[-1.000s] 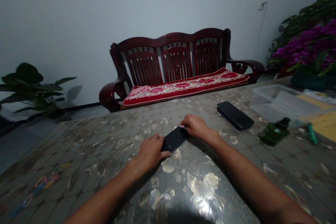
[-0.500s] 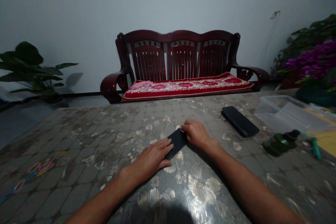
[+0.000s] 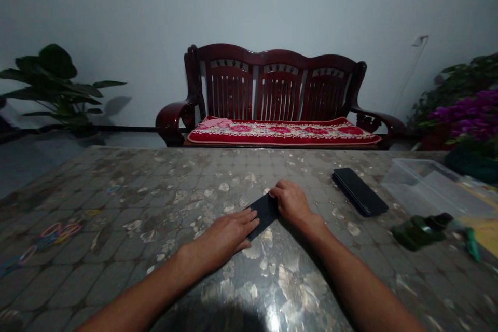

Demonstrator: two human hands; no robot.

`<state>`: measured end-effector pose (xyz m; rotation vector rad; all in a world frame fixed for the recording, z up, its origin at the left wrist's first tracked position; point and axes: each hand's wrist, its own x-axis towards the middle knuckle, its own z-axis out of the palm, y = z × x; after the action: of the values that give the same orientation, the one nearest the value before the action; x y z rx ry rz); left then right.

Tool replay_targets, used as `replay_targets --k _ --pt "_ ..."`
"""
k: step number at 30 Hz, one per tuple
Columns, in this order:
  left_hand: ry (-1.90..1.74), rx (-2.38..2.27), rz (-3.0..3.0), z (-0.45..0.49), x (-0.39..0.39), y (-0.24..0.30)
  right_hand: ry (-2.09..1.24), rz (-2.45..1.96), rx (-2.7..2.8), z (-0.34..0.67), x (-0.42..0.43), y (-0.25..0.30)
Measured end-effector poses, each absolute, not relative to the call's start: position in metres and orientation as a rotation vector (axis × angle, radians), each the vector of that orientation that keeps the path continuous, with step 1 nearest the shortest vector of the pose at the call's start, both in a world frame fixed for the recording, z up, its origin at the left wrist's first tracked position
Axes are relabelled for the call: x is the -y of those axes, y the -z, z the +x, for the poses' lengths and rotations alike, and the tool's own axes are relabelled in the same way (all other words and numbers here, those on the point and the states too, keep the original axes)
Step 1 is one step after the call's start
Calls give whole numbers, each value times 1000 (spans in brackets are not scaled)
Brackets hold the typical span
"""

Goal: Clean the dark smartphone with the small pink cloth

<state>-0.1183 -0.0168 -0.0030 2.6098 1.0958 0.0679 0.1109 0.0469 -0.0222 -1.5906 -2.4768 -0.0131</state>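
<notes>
A flat, dark rectangular piece [image 3: 264,212], like a card or folded paper, lies slantwise on the patterned tabletop. Across its near left end rests my left hand [image 3: 229,231], fingers stretched out flat and the thumb by its lower edge. My right hand [image 3: 291,201] is closed at the far right end, with fingertips pinching the upper corner. Part of the piece is hidden under both hands. To the right of my right hand lies a stack of similar dark pieces [image 3: 360,192].
A clear plastic box [image 3: 412,181], a green bottle [image 3: 418,233] and a small green object [image 3: 472,244] are at the right. Several coloured rubber bands [image 3: 58,231] lie at the left. Beyond the table [image 3: 187,176] stands a red wooden bench [image 3: 278,83] between plants.
The view has tilted slightly, so the surroundings appear shifted. Both hands keep nearly the same places on the dark piece, with only slight finger movement.
</notes>
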Motion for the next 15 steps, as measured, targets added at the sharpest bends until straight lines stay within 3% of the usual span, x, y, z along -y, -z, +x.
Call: replay_targets --k 7,15 --pt "-90 -1054 2608 -120 14 6 -41 -1273 2571 99 -36 27" --pt "-160 -1027 2624 -123 12 11 7 -1492 2458 102 -41 27"
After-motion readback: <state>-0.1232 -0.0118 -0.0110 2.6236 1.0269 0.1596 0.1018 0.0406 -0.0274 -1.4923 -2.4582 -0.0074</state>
